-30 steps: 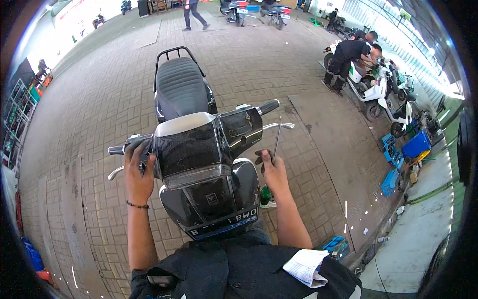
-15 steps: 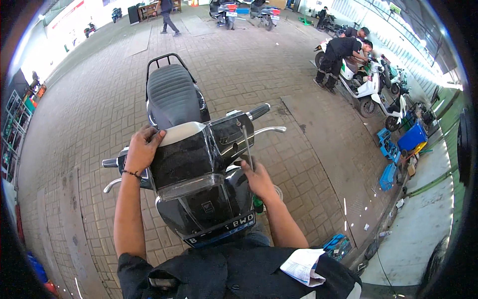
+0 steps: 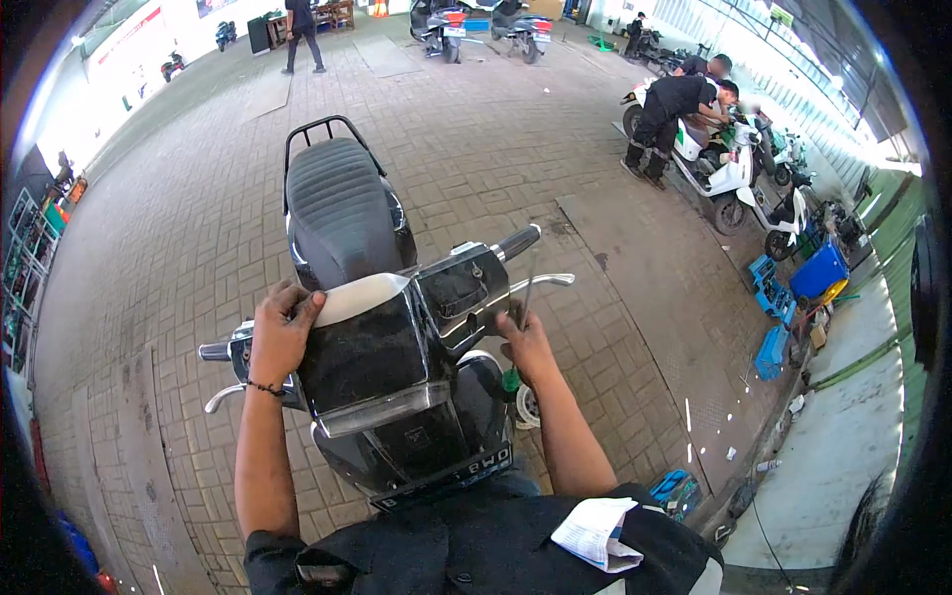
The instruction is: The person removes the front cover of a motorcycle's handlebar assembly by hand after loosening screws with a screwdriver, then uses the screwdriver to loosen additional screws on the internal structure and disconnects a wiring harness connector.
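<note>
A black scooter [image 3: 458, 402] stands in front of me, its seat [image 3: 342, 203] pointing away. My left hand [image 3: 281, 335] is closed on the left edge of the handlebar cover [image 3: 367, 342], thumb and fingers beside the pale strip [image 3: 364, 296] along its top. To the right of the cover, my right hand [image 3: 529, 349] is closed around a long screwdriver [image 3: 511, 381]. Its green handle shows below the hand, and its thin shaft, slightly blurred, points up near the right brake lever [image 3: 551, 281]. The tip looks apart from the cover.
Two people in dark clothes bend over a white scooter [image 3: 729, 178] at the right. Blue bins [image 3: 819, 271] and trays stand along the right wall. Further back are parked scooters [image 3: 446, 32] and a standing person [image 3: 301, 35]. Metal plates [image 3: 650, 268] lie in the brick floor.
My right hand has moved slightly right and up, swinging the screwdriver's shaft away from the cover. The left hand keeps its hold. In the background, the walking person has shifted left.
</note>
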The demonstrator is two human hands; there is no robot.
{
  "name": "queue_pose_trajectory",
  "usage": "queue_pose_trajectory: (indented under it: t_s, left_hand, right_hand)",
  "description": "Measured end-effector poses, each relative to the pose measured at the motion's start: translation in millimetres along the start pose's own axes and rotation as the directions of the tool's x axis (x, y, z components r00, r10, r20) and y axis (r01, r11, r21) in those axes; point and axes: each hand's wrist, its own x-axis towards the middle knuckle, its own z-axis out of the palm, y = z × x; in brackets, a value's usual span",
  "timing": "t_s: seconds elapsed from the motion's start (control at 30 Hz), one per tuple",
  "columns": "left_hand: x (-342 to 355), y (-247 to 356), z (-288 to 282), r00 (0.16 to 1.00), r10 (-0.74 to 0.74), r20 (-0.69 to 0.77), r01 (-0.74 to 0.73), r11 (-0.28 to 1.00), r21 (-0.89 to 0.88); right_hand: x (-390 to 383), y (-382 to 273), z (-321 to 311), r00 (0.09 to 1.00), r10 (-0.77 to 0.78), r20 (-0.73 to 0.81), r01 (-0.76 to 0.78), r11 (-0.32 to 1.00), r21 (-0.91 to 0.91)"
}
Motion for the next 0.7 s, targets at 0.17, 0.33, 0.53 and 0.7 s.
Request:
queue_pose_trajectory:
  t_s: [0.17, 0.33, 0.53, 0.7]
  left_hand:
    - [7, -1, -3, 0.992, -0.084, 0.099, 0.082, 0.996, 0.029]
    - [7, 10, -6, 0.989, -0.119, 0.085, 0.124, 0.991, -0.053]
    - [14, 6, -11, 0.975, -0.172, 0.141, 0.177, 0.984, -0.019]
    - [10, 1, -2, 0.984, -0.120, 0.132, 0.124, 0.992, -0.024]
  right_hand:
    - [13, 9, -5, 0.950, -0.215, 0.226, 0.178, 0.969, 0.172]
    - [9, 0, -5, 0.946, -0.221, 0.236, 0.235, 0.971, -0.031]
    - [0, -13, 1, 0.968, -0.186, 0.167, 0.211, 0.966, -0.149]
    - [8, -8, -6, 0.991, -0.095, 0.099, 0.116, 0.965, -0.236]
